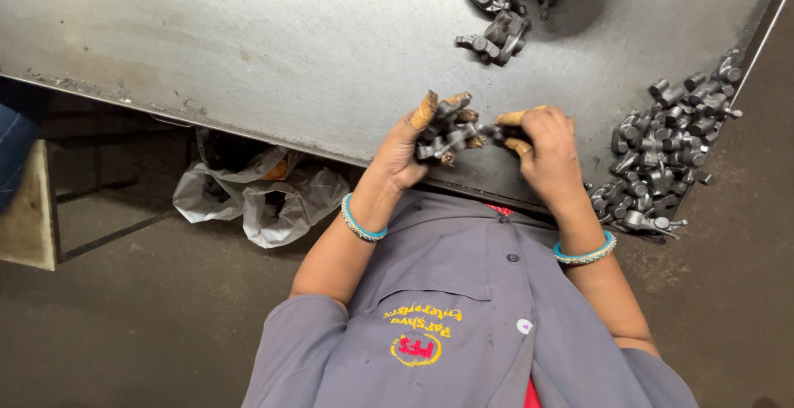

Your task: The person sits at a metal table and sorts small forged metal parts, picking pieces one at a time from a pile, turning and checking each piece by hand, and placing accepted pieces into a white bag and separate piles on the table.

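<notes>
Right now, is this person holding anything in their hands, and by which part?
The left hand cups a bunch of small dark metal parts in its palm. The right hand pinches one end of that bunch with taped fingertips.

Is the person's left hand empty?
No, the left hand grips a cluster of dark metal parts over the steel table.

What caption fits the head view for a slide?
Both hands, left and right, hold small metal parts over a steel table.
</notes>
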A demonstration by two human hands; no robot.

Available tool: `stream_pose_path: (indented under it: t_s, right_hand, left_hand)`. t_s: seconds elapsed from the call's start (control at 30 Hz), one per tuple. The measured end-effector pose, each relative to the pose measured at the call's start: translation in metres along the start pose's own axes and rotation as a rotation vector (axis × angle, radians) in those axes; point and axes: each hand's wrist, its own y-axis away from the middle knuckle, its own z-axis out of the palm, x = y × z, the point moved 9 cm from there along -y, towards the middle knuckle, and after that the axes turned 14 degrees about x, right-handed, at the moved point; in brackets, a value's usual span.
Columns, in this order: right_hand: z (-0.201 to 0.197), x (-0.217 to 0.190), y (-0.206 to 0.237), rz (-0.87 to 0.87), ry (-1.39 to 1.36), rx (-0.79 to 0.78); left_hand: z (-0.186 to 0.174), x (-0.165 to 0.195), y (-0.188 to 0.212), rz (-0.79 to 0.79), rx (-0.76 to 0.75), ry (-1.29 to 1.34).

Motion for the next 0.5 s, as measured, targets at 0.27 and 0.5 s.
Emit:
stream_pose_path:
  t_s: [0.27, 0.5]
  right_hand:
    - [0.015, 0.083, 0.045, 0.78, -1.127, 0.078]
    - [0.025, 0.113, 0.064, 1.065, -1.493, 0.045]
  left_hand:
    - [-0.015, 0.003, -0.002, 0.037, 0.028, -0.015]
    - [0.005, -0.007, -0.005, 0.005, 0.012, -0.015]
